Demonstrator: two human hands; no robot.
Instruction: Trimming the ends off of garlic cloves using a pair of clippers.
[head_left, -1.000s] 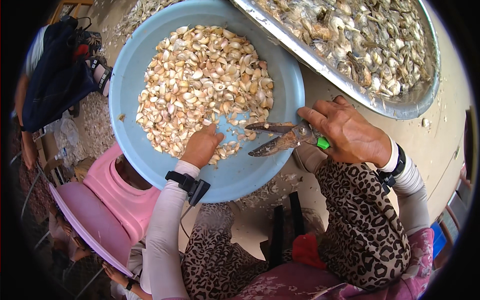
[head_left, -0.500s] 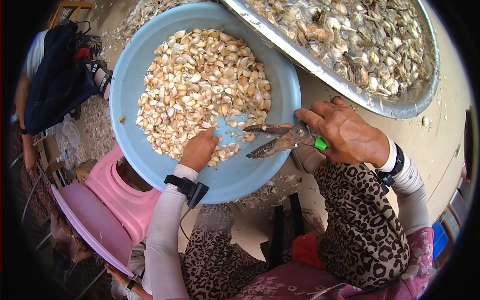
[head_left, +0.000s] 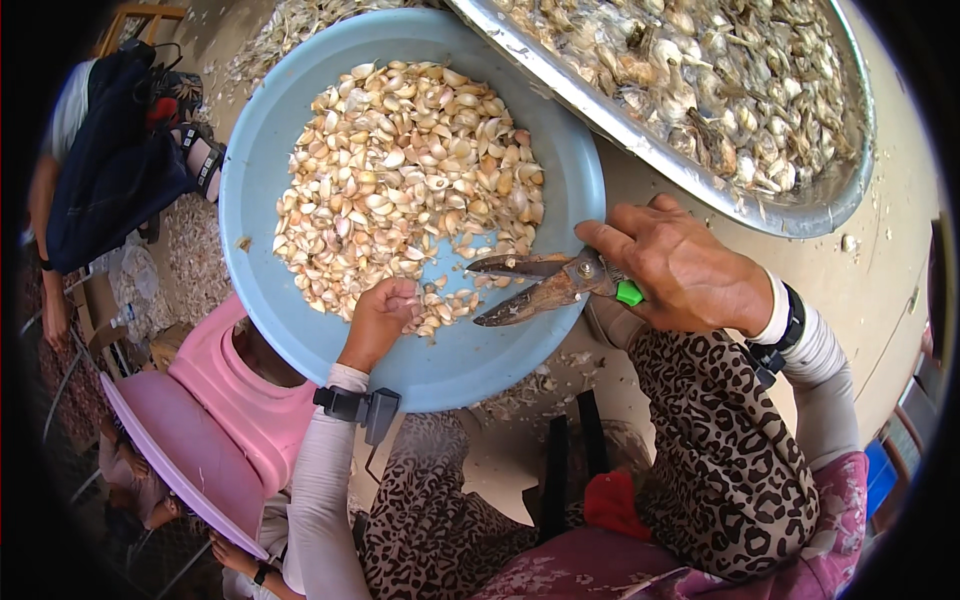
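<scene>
A wide blue basin [head_left: 245, 160] in front of me holds a heap of garlic cloves [head_left: 400, 160], with bare blue bottom showing at the heap's near right. My right hand [head_left: 680, 265] grips rusty pruning shears [head_left: 545, 285] with a bright green piece by the handle. Their blades are spread apart and point left over the basin's near right part. Low over the near edge of the heap is my left hand [head_left: 380, 320], its fingers curled in together. Whatever lies between those fingertips, if anything, is too small to make out.
At the far right a large metal basin [head_left: 845, 205] is full of unpeeled garlic bulbs [head_left: 740, 100]. A pink plastic chair [head_left: 240, 400] stands at the left near the blue basin. Other people sit at the left, one in dark clothing [head_left: 120, 180]. Garlic skins litter the floor.
My left hand has drawn back toward me and to the left, and its fingers have curled up. The shears have shifted slightly left and down, their blades still spread.
</scene>
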